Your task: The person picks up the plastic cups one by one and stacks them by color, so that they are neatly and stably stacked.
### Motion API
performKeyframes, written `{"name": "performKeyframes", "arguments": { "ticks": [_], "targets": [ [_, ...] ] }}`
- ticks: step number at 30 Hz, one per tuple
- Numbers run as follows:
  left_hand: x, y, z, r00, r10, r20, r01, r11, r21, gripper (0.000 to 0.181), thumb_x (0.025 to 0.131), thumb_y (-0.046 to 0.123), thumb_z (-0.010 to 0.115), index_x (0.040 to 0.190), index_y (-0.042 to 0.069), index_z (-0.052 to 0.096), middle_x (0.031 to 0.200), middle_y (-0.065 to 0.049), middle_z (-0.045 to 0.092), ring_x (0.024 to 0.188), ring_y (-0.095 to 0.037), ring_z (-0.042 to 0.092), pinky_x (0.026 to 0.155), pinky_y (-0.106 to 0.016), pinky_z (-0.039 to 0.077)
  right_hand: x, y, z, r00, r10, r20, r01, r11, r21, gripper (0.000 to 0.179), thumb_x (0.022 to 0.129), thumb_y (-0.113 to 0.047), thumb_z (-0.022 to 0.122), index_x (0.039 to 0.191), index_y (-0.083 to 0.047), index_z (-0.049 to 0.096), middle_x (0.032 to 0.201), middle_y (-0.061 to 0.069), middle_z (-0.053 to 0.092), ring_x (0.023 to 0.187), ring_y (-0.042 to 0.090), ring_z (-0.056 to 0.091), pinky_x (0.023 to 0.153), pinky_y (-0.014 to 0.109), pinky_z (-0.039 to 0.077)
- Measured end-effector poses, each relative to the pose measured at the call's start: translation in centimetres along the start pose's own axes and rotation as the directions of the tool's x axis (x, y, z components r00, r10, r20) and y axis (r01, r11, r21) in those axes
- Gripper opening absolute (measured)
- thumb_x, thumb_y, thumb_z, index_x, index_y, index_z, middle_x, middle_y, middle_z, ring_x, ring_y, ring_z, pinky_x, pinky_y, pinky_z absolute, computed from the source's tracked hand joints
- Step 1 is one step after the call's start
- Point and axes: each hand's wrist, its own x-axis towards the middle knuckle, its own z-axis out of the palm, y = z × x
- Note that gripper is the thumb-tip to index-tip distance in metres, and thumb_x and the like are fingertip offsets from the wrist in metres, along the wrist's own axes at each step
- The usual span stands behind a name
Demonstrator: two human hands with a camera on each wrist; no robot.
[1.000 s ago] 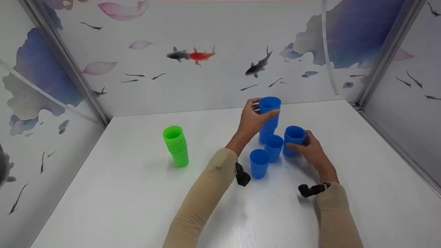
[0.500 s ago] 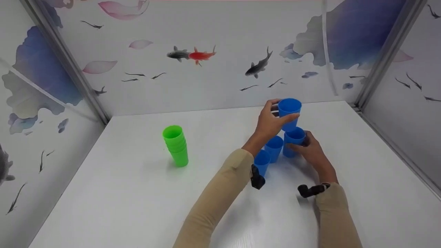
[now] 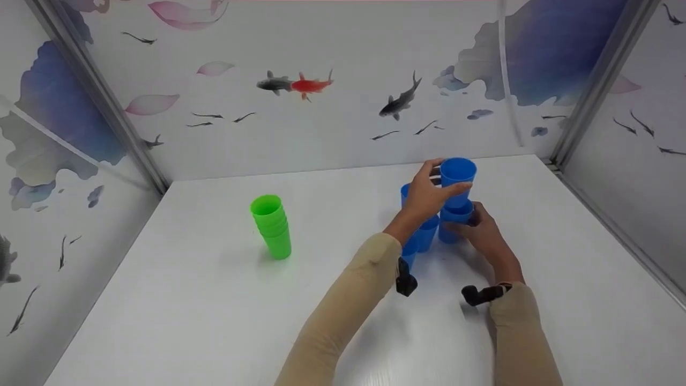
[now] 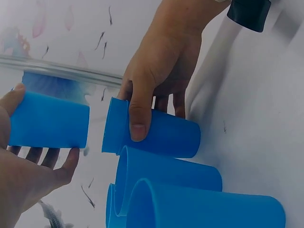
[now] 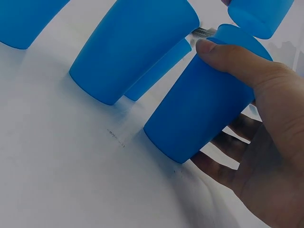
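My left hand [image 3: 426,195] grips a blue plastic cup [image 3: 457,170] by its sides, upright. In the left wrist view this cup [image 4: 50,119] hangs apart from the rim of the cups below it. My right hand [image 3: 485,233] grips a pair of nested blue cups [image 3: 450,231], thumb on the near side and fingers round the back. The right wrist view shows those nested cups [image 5: 204,99] standing on the table. Just left of them are more blue cups: one in the middle [image 3: 427,236], a nearer one [image 3: 409,253] and a farther one [image 3: 404,194], partly hidden by my left hand.
A stack of nested green cups [image 3: 277,230] stands to the left on the white table [image 3: 187,300]. Panels printed with fish [image 3: 311,86] rise behind and at both sides. A small black camera sits on each wrist.
My left hand has lifted the blue cup off the far cup, carried it to the right, and now holds it over the nested pair. The right hand stays in place, gripping that pair.
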Motion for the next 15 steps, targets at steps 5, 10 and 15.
{"name": "performKeyframes", "arguments": {
  "ticks": [5, 10, 15],
  "targets": [
    [0.0, -0.5, 0.6, 1.0, -0.021, -0.008, 0.02, 1.0, -0.005, 0.072, 0.087, 0.045, 0.075, 0.148, 0.023, 0.044, 0.148, -0.002, 0.054, 0.134, -0.022, 0.055, 0.107, -0.044, 0.05, 0.0, 0.1, 0.0, 1.0, -0.004, 0.001, 0.004, 1.0, 0.0, 0.11, 0.082, -0.065, 0.069, 0.16, -0.013, 0.01, 0.167, 0.017, 0.022, 0.153, 0.044, 0.021, 0.12, 0.066, 0.022],
    [0.0, -1.0, 0.9, 1.0, -0.018, -0.011, 0.018, 1.0, -0.008, 0.072, 0.087, 0.044, 0.076, 0.148, 0.021, 0.044, 0.147, -0.003, 0.055, 0.133, -0.021, 0.055, 0.107, -0.043, 0.051, -0.1, 0.0, -0.1, 1.0, -0.003, -0.007, 0.003, 1.0, -0.002, 0.112, 0.08, -0.066, 0.07, 0.16, -0.014, 0.01, 0.167, 0.017, 0.022, 0.153, 0.045, 0.021, 0.119, 0.068, 0.022],
    [-0.1, -1.3, 0.8, 1.0, -0.025, 0.008, 0.025, 1.0, -0.005, 0.07, 0.088, 0.041, 0.077, 0.147, 0.022, 0.045, 0.147, -0.003, 0.054, 0.135, -0.021, 0.054, 0.109, -0.044, 0.05, 0.0, 0.1, -0.1, 1.0, -0.019, -0.005, 0.019, 1.0, -0.011, 0.113, 0.08, -0.068, 0.069, 0.16, -0.014, 0.01, 0.167, 0.018, 0.021, 0.153, 0.045, 0.019, 0.119, 0.067, 0.021]
  ]
}}
